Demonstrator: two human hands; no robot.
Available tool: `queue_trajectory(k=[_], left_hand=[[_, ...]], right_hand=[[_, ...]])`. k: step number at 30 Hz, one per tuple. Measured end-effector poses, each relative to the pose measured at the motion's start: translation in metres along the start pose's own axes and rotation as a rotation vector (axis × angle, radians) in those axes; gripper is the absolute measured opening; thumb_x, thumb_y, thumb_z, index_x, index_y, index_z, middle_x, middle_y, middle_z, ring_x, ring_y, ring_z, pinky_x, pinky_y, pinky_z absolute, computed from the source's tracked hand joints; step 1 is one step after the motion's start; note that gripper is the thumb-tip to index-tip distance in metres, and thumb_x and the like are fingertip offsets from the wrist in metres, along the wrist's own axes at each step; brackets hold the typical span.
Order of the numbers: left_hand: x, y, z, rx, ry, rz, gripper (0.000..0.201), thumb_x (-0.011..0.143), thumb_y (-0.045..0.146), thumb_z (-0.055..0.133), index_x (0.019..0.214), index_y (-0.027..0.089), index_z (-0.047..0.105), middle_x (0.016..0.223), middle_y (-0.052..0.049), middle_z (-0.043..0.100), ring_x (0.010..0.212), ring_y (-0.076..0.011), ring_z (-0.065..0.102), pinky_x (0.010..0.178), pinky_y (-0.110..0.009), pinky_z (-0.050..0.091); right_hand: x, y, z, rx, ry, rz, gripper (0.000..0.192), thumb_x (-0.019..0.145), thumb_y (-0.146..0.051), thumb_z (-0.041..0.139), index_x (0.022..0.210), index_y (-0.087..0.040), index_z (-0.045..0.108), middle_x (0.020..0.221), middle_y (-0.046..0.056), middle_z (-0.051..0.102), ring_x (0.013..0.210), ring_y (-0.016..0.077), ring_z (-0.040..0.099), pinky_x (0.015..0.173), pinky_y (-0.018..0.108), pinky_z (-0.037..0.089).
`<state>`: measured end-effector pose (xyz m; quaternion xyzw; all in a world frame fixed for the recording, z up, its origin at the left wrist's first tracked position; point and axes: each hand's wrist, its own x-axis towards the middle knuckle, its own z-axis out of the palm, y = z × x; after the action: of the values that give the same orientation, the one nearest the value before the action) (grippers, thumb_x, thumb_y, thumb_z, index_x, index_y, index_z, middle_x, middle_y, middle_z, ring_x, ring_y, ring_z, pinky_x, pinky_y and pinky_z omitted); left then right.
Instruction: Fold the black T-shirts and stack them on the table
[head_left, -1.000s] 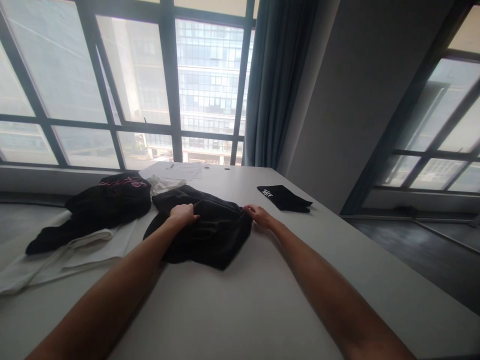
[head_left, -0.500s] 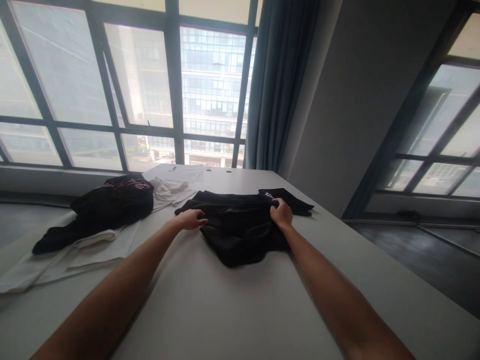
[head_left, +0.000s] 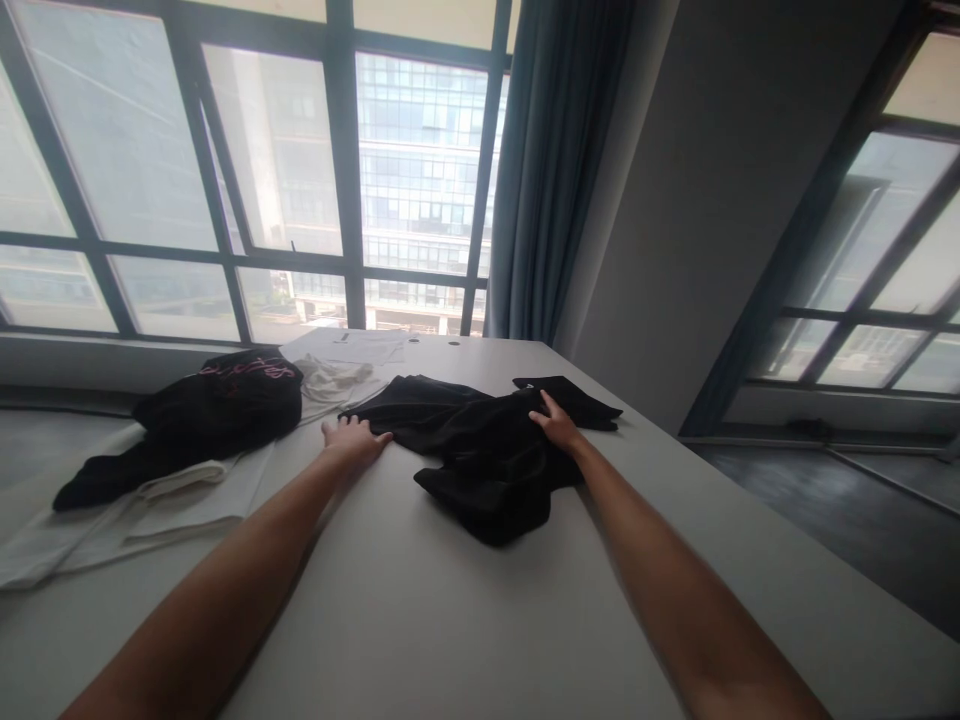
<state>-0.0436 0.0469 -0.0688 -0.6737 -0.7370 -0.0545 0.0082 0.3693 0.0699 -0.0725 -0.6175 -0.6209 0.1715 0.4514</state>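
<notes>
A crumpled black garment [head_left: 472, 450] lies in the middle of the white table [head_left: 465, 620]. My left hand [head_left: 351, 440] rests flat on the table at the garment's left edge, fingers spread, holding nothing. My right hand [head_left: 553, 422] lies flat on the garment's right part, fingers apart, pressing on the cloth. Just beyond my right hand a folded black piece [head_left: 581, 398] sits partly under the garment's far right end.
At the left lie a black garment with pink lettering [head_left: 217, 400], white clothes [head_left: 150, 510] and a white piece [head_left: 334, 378]. Papers [head_left: 352, 345] sit at the table's far edge by the windows. A blue curtain [head_left: 555, 170] hangs behind; the table's right edge drops to dark floor.
The black garment was dragged right, toward the folded black piece, and spread out. Both hands have let go of the cloth and now lie flat and open.
</notes>
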Motion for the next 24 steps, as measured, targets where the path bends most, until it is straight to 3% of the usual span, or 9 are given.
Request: queue_trajectory(k=[2, 4, 8, 10, 12, 15, 17, 20, 24], left_hand=[[-0.003, -0.001, -0.008, 0.028, 0.126, -0.012, 0.066, 0.088, 0.053, 0.055, 0.141, 0.013, 0.054, 0.154, -0.025, 0.039, 0.144, -0.0452, 0.030, 0.111, -0.068, 0.019], [-0.009, 0.007, -0.019, -0.020, 0.171, 0.238, 0.067, 0.084, 0.044, 0.066, 0.143, 0.015, 0.052, 0.151, -0.022, 0.044, 0.141, -0.0415, 0.036, 0.114, -0.060, 0.025], [-0.032, 0.048, -0.026, -0.247, -0.184, 0.943, 0.076, 0.068, 0.025, 0.079, 0.140, 0.023, 0.056, 0.148, -0.011, 0.051, 0.131, -0.0294, 0.051, 0.109, -0.036, 0.042], [-0.045, 0.070, -0.022, -0.291, -0.243, 1.074, 0.068, 0.063, 0.016, 0.077, 0.130, 0.023, 0.064, 0.149, -0.009, 0.050, 0.132, -0.0299, 0.050, 0.109, -0.035, 0.043], [-0.053, 0.086, -0.017, -0.347, -0.242, 1.098, 0.050, 0.065, 0.010, 0.069, 0.114, 0.022, 0.072, 0.141, -0.008, 0.058, 0.126, -0.0288, 0.056, 0.104, -0.033, 0.046], [-0.053, 0.091, -0.018, -0.512, -0.222, 0.967, 0.032, 0.073, 0.009, 0.054, 0.096, 0.018, 0.074, 0.104, -0.005, 0.073, 0.093, -0.0217, 0.068, 0.081, -0.027, 0.053], [-0.043, 0.082, -0.025, -0.588, -0.080, 0.747, 0.027, 0.080, 0.014, 0.047, 0.089, 0.016, 0.072, 0.082, -0.005, 0.072, 0.078, -0.0203, 0.067, 0.068, -0.027, 0.051], [-0.024, 0.058, -0.034, -0.567, 0.149, 0.336, 0.038, 0.091, 0.032, 0.039, 0.080, 0.015, 0.071, 0.075, -0.009, 0.071, 0.078, -0.0243, 0.067, 0.066, -0.029, 0.048], [-0.007, 0.020, -0.034, -0.460, 0.132, -0.006, 0.052, 0.092, 0.049, 0.035, 0.079, 0.017, 0.074, 0.085, -0.016, 0.074, 0.095, -0.0339, 0.069, 0.074, -0.035, 0.049]], right_hand=[[-0.001, 0.001, 0.002, 0.014, -0.152, 0.015, 0.081, 0.072, -0.024, 0.065, 0.150, -0.015, 0.043, 0.149, 0.013, 0.050, 0.138, 0.0268, 0.046, 0.115, 0.038, 0.036], [-0.003, 0.002, 0.003, -0.021, -0.252, 0.030, 0.090, 0.065, -0.014, 0.064, 0.152, -0.014, 0.040, 0.148, 0.013, 0.051, 0.135, 0.0279, 0.049, 0.113, 0.037, 0.038], [-0.008, 0.001, 0.002, -0.163, -0.327, -0.013, 0.100, 0.057, -0.002, 0.061, 0.153, -0.015, 0.039, 0.139, 0.012, 0.060, 0.123, 0.0274, 0.060, 0.108, 0.033, 0.044], [-0.010, 0.000, 0.002, -0.274, -0.295, -0.074, 0.094, 0.058, 0.000, 0.062, 0.149, -0.014, 0.044, 0.140, 0.013, 0.059, 0.128, 0.0271, 0.056, 0.110, 0.032, 0.041], [-0.011, -0.001, 0.002, -0.372, -0.248, -0.120, 0.083, 0.064, -0.004, 0.066, 0.145, -0.013, 0.049, 0.142, 0.015, 0.056, 0.130, 0.0275, 0.053, 0.110, 0.033, 0.040], [-0.012, -0.003, 0.001, -0.483, -0.181, -0.113, 0.070, 0.073, -0.018, 0.071, 0.140, -0.013, 0.053, 0.138, 0.018, 0.057, 0.125, 0.0290, 0.057, 0.105, 0.036, 0.044], [-0.013, -0.006, 0.001, -0.534, -0.116, -0.092, 0.061, 0.076, -0.023, 0.072, 0.135, -0.014, 0.056, 0.132, 0.017, 0.060, 0.119, 0.0286, 0.059, 0.100, 0.036, 0.046], [-0.015, -0.016, 0.000, -0.525, 0.005, -0.073, 0.043, 0.081, -0.028, 0.070, 0.122, -0.016, 0.063, 0.116, 0.013, 0.066, 0.107, 0.0255, 0.063, 0.091, 0.033, 0.047], [-0.017, -0.042, 0.003, -0.412, 0.079, -0.149, 0.025, 0.084, -0.033, 0.066, 0.103, -0.018, 0.068, 0.087, 0.005, 0.066, 0.082, 0.0185, 0.063, 0.076, 0.028, 0.047]])
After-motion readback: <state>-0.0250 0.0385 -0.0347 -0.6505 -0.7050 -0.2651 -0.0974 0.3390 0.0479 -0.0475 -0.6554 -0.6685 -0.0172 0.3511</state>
